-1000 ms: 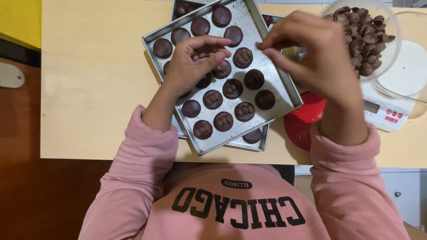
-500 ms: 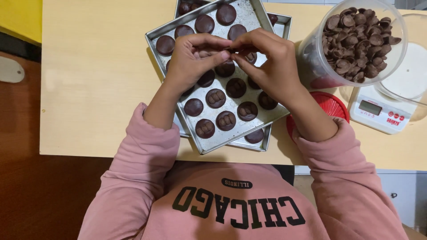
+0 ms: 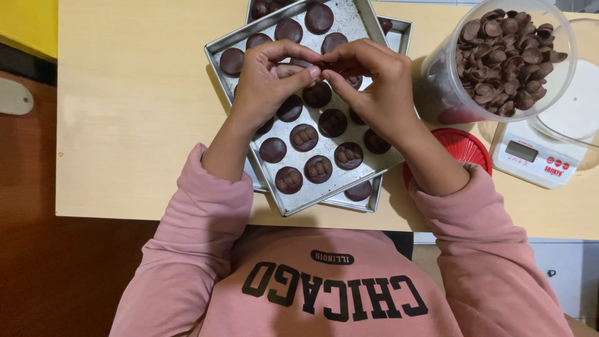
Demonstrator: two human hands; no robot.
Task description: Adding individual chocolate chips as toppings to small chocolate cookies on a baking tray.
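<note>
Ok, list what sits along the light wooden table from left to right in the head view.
Bare table → upper metal tray of round chocolates, with the left hand then the right hand meeting above it → red lid → clear tub of chocolate chips → white kitchen scale.

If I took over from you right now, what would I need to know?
Left hand and right hand meet fingertip to fingertip over the top metal tray, pinching a small chocolate piece.
The tray sits on a second tray.
Done: six dark chocolate discs nearest you carry chocolate pieces.
Left: the far discs look plain.
More pieces are in the clear tub at right.
</note>
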